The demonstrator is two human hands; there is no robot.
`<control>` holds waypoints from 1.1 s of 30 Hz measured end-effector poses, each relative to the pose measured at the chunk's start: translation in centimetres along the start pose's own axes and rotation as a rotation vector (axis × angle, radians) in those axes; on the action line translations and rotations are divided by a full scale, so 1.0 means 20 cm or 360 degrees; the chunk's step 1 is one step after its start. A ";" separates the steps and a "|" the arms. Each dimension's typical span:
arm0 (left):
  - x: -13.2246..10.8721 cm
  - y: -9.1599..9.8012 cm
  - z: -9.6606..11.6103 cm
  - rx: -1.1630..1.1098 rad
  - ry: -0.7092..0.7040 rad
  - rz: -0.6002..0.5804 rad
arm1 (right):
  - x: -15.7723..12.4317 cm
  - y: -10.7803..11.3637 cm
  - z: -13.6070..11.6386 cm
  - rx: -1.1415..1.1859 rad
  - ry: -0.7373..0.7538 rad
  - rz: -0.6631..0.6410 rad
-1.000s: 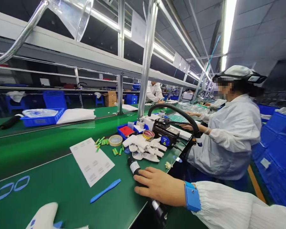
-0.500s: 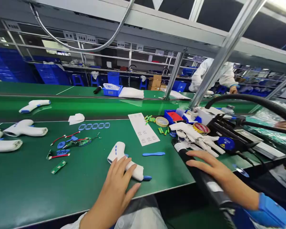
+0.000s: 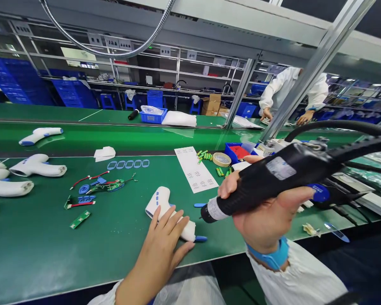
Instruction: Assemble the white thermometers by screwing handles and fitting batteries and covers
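Black corded tool (image 3: 260, 181), label (image 3: 281, 168) unreadable, white sheet (image 3: 191, 167), printed but illegible

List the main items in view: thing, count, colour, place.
near housing: one, white with blue, front centre
handheld tool: one, black, front right
other housings: at least four, white, far left
flat frames: five, blue, row left of centre
circuit boards: at least three, green, left of the near housing
printed sheet: one, white, right of the flat frames
small cylinders: several, green, at the sheet's right side
tape roll: one, cream, beside the cylinders
tray: one, blue, across the bench
bench: one near section, green, across the foreground
co-worker: one, white clothing, background right
wristband: one, blue, right wrist
left hand: one, bare, on the near housing
right hand: one, bare, gripping the handheld tool
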State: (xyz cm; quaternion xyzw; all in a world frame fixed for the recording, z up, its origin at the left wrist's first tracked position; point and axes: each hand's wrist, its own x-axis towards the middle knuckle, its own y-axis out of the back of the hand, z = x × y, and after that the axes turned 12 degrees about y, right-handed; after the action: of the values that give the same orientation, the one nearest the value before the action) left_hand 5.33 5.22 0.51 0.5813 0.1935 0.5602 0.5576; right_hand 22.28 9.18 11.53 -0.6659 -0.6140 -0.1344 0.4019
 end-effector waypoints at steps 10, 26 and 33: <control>0.00 0.00 0.00 -0.0054 -0.0018 0.0024 | -0.01 -0.06 0.09 0.0068 -0.0122 -0.0110; 0.00 0.01 0.00 -0.0031 0.0028 -0.0069 | -0.02 -0.05 0.17 0.0133 -0.0327 -0.0360; -0.01 0.00 -0.01 -0.0019 0.0027 -0.0067 | -0.02 -0.06 0.20 0.0110 -0.0341 -0.0314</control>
State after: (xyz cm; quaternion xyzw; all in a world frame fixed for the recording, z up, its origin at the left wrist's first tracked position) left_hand 5.14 5.18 0.44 0.5690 0.2070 0.5543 0.5711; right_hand 19.82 11.64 9.15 -0.5985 -0.7202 -0.0803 0.3416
